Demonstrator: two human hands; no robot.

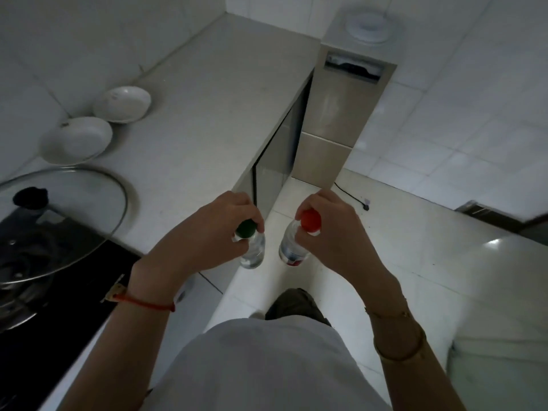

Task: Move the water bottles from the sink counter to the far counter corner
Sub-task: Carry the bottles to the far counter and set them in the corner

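Nearest: both arms reach forward over the floor beside the desk's front edge, a red string on the left wrist, bangles on the right. Left hand [207, 232], its grip closed round the neck of the green-capped bottle [252, 247], fingers pinching just under the cap so the body hangs straight down. Right hand [335, 229] does the same with the red-capped bottle [293, 247], grip wrapped round the neck with the cap poking out between fingers. Hanging by the neck looks like a carry hold, judged good for walking and for setting each bottle down upright. Both bottles are in the air, just off the desk's front edge, close beside each other but apart, resting on nothing.

Labels: the red-capped bottle shows a red and dark band low on its body; no writing readable. The green-capped one looks clear, label not made out.

Left, on the desk [213, 120]: a glass pot lid [74, 215] leaning over a dark hob [59, 292], then two white bowls [100, 126] against the back wall, tilted. Beyond them the surface runs bare to the far corner, likely the drop spot; bottles not yet there. Sink not in view.
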